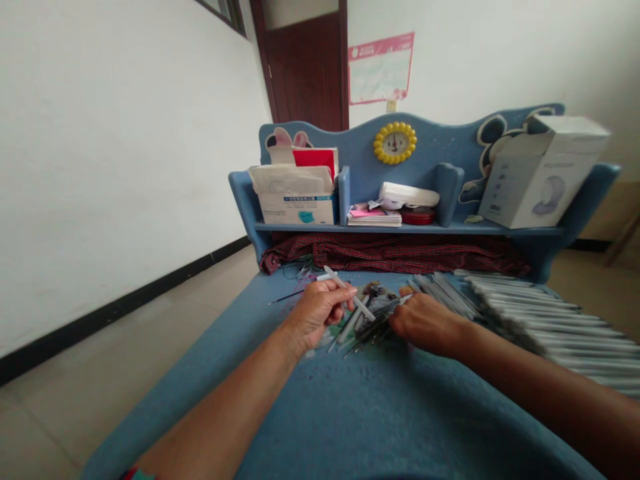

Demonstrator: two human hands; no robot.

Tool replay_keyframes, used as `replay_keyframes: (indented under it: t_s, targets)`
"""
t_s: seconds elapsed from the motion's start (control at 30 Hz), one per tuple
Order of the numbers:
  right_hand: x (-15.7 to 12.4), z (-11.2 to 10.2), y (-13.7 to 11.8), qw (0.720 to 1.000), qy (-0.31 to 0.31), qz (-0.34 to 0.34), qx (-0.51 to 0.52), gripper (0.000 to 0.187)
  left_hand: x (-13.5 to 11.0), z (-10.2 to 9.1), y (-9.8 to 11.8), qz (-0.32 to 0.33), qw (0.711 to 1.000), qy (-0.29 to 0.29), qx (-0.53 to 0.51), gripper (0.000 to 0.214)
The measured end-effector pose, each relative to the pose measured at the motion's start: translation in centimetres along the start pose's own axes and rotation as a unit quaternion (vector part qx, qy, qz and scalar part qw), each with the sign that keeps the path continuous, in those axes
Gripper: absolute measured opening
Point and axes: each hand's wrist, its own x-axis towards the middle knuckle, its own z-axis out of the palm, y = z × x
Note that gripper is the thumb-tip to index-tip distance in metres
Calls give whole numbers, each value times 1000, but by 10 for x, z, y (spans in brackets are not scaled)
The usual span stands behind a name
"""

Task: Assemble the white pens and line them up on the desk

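My left hand (320,313) is closed around a white pen barrel (350,295) that sticks out up and to the right of its fingers. My right hand (425,321) is curled, fingers pinched on a thin dark pen refill (387,308) at the edge of a small heap of loose pen parts (363,327). Both hands rest on the blue desk top (350,413), a short gap between them, with the heap lying between and below them.
A long row of grey-white pens (540,313) spreads along the right. A red checked cloth (395,252) lies under the blue shelf (400,228), which holds a white carton (297,197), books, a yellow clock (395,142) and a large white box (540,173).
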Motion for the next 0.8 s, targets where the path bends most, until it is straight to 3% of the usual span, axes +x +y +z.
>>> replay_keyframes:
  t_s: [0.23, 0.4, 0.8]
  targets:
    - [-1, -4, 5, 1000, -5, -25, 4, 16, 1, -3, 0, -1, 1000, 11, -18, 13]
    - [-8, -6, 3, 999, 27, -38, 15, 17, 3, -6, -2, -1, 1000, 12, -26, 15]
    - [-31, -13, 2, 979, 152, 43, 125, 12, 3, -9, 2, 5, 995, 1, -100, 17]
